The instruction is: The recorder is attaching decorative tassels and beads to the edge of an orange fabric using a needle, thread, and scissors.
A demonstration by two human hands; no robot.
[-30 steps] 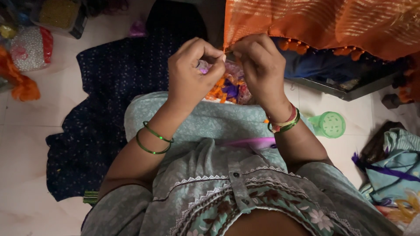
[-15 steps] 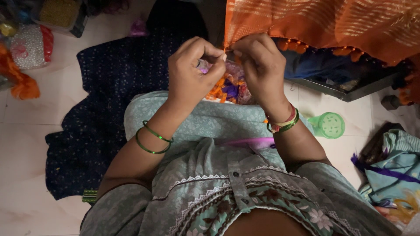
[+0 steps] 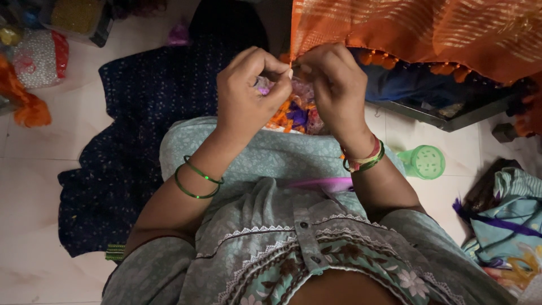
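My left hand [image 3: 248,87] and my right hand [image 3: 333,85] meet fingertip to fingertip at the lower corner of an orange striped cloth [image 3: 418,31] that hangs from the upper right. Both pinch the cloth's edge, where small orange tassels [image 3: 375,57] run along the hem. What the fingertips hold besides the hem is too small to tell. Below the hands lies a heap of orange and purple thread scraps [image 3: 293,116] on my lap. Green bangles circle my left wrist, mixed bangles my right.
A dark blue patterned cloth [image 3: 135,141] spreads over the pale floor at left. A bag of white beads [image 3: 34,56] and orange fabric [image 3: 25,107] sit far left. A green perforated lid [image 3: 426,162] and folded fabrics [image 3: 502,226] lie at right. A pink comb [image 3: 324,183] rests on my lap.
Both hands have stayed pinched together at the cloth's edge; only slight finger movement shows.
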